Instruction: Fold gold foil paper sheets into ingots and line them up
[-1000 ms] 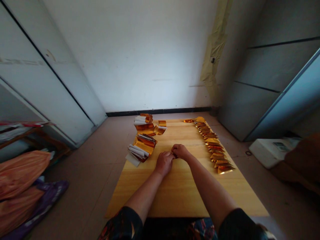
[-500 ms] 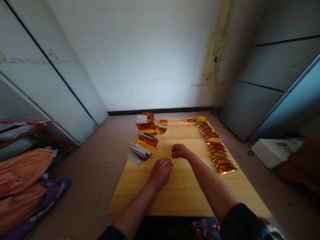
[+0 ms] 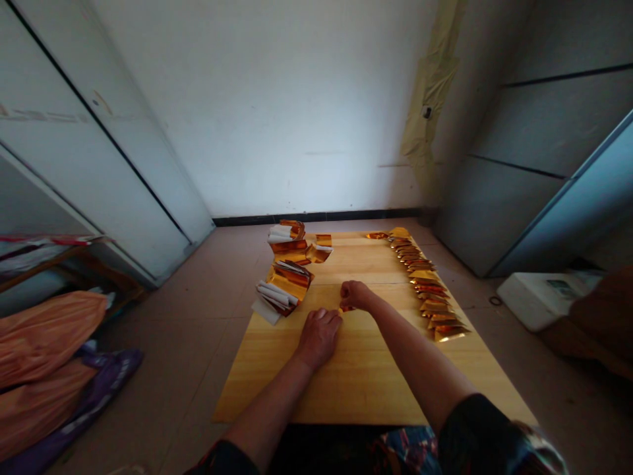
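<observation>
A small piece of gold foil paper [image 3: 346, 309] shows between my hands at the middle of the wooden table [image 3: 366, 382]; most of it is hidden by the fingers. My right hand [image 3: 355, 295] is closed, pinching the paper from above. Low on the tabletop, my left hand [image 3: 320, 333] has its fingers pressed together at the paper's left end. To the left lie stacks of gold foil sheets [image 3: 289, 280] with white backs. Along the right side runs a row of folded gold foil pieces [image 3: 428, 290].
More foil sheets [image 3: 287, 241] lie at the table's far left, with a single gold piece [image 3: 378, 235] at the far right. A white wall [image 3: 306, 119] stands behind. Grey cabinets [image 3: 534, 132] flank the right, a white box [image 3: 531, 297] sits on the floor, and orange cloth [image 3: 49, 336] lies left.
Both hands stay almost in place at the foil paper, with only slight finger movement. The whole view has shifted a little.
</observation>
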Demonstrator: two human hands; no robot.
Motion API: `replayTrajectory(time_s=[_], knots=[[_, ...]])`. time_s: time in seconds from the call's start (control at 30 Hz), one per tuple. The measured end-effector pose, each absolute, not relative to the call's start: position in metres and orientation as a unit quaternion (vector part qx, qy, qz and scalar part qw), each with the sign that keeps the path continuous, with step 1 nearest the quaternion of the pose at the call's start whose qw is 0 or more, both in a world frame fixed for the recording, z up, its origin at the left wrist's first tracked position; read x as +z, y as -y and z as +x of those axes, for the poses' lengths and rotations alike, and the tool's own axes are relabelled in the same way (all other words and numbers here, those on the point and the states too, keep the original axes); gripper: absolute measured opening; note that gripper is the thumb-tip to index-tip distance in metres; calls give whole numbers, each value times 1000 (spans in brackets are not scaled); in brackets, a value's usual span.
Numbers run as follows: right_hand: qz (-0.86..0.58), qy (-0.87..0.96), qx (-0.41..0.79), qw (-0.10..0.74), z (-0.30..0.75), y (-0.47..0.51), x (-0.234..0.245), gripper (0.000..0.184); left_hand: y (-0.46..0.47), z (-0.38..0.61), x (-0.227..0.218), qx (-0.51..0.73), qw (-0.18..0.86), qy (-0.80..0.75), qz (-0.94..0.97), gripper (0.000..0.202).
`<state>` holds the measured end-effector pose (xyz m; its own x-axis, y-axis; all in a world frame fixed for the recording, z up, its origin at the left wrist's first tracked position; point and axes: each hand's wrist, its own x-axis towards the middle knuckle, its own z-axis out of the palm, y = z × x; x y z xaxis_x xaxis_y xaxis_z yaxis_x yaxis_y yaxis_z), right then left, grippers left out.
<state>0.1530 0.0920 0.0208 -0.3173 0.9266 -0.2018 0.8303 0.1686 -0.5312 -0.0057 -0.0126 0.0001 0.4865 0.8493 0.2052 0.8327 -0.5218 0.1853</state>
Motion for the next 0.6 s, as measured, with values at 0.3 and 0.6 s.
replayTrajectory(time_s=[0.3, 0.6], knots=[[-622, 717, 290, 121, 154, -93, 13, 18, -1, 8, 7, 128, 47, -524, 841, 38], [-603, 707, 342, 138, 159, -94, 12, 18, -25, 19, -4, 136, 57, -574, 806, 25]])
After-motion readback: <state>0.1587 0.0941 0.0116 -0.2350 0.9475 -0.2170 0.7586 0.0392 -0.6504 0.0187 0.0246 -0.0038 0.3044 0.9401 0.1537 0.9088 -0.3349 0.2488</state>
